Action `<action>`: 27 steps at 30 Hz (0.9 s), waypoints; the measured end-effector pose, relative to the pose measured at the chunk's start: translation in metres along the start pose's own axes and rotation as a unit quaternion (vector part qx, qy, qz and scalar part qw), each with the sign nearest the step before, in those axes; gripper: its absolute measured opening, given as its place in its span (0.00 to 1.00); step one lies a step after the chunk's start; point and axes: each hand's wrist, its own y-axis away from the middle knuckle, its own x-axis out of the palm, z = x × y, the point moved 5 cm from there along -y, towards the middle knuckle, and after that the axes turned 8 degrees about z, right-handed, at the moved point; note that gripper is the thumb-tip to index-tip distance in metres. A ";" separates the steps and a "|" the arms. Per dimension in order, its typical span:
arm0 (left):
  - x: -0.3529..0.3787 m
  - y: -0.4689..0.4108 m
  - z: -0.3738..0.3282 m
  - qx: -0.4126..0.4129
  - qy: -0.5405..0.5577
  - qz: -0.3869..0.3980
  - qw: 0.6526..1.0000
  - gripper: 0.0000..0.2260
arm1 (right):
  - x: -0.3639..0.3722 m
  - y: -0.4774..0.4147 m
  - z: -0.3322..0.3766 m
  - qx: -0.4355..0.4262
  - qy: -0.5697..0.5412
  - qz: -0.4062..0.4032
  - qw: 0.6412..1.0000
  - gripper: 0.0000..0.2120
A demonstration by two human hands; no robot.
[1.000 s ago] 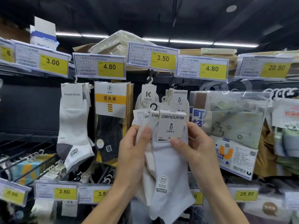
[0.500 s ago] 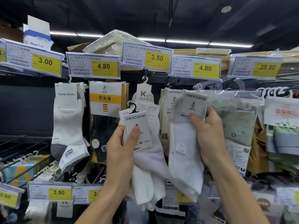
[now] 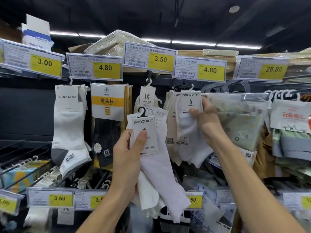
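Observation:
My left hand (image 3: 127,153) grips a small bundle of white and pale lilac Penguin socks (image 3: 161,169) by their card label, thumb pressed on the card. The bundle's black hook stands free above the card. My right hand (image 3: 204,118) pinches another white Penguin sock pair (image 3: 190,132) at its label. Its white hook (image 3: 191,87) is up at the peg under the 4.80 price tag (image 3: 200,69), in front of more pairs hanging there.
White Kunao socks (image 3: 69,125), a dark sock pack with a yellow band (image 3: 107,118) and a Kun Ao pair (image 3: 147,98) hang to the left. Clear bags of patterned socks (image 3: 239,121) hang to the right. Price tags line the upper and lower rails.
My hands have drawn apart. The right hand has carried one white pair up and right to the peg under the 4.80 tag, while the left hand keeps the other socks lower.

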 end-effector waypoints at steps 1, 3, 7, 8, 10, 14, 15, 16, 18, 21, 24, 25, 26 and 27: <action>0.000 0.000 0.000 -0.001 0.000 0.001 1.000 0.08 | 0.002 0.000 -0.001 -0.003 0.004 0.005 1.000 0.14; 0.001 0.000 0.000 -0.003 -0.001 0.003 1.000 0.08 | 0.006 0.000 0.000 -0.018 0.021 0.007 1.000 0.15; 0.003 0.000 0.001 -0.008 -0.005 0.006 1.000 0.08 | 0.015 -0.006 0.002 -0.011 0.028 0.022 0.999 0.17; 0.003 -0.001 0.001 -0.008 -0.005 0.008 1.000 0.07 | 0.017 -0.007 0.002 -0.006 0.034 0.030 0.999 0.17; 0.004 -0.001 0.001 -0.007 -0.005 0.012 1.000 0.07 | 0.020 -0.007 0.001 0.013 0.047 0.060 0.997 0.18; 0.004 -0.001 0.000 -0.001 -0.009 0.014 1.000 0.08 | 0.017 0.014 0.010 0.012 0.093 0.066 0.993 0.22; 0.004 -0.001 -0.001 0.001 -0.012 0.014 1.000 0.08 | 0.014 0.026 0.017 -0.022 0.117 0.017 0.993 0.22; 0.004 -0.001 0.000 0.007 -0.019 0.015 1.000 0.08 | 0.013 0.042 0.027 -0.072 0.119 -0.037 0.990 0.21; 0.005 -0.001 -0.002 0.020 -0.031 0.015 0.999 0.07 | 0.025 0.084 0.048 -0.176 0.091 -0.065 0.978 0.17; 0.010 0.000 -0.004 0.046 -0.057 0.039 0.997 0.06 | 0.054 0.119 0.056 -0.171 0.062 0.048 0.982 0.16; 0.012 0.002 -0.003 0.055 -0.076 0.053 0.994 0.07 | 0.061 0.120 0.049 -0.126 0.027 0.084 0.988 0.18; 0.012 0.002 -0.004 0.046 -0.068 0.050 0.995 0.07 | 0.058 0.118 0.049 -0.120 -0.011 0.087 0.989 0.16; 0.009 0.003 -0.003 0.040 -0.072 0.043 0.996 0.07 | 0.053 0.114 0.048 -0.117 -0.053 0.081 0.988 0.15; 0.007 0.003 -0.004 0.033 -0.080 0.034 0.996 0.06 | 0.045 0.109 0.047 -0.113 -0.093 0.062 0.987 0.15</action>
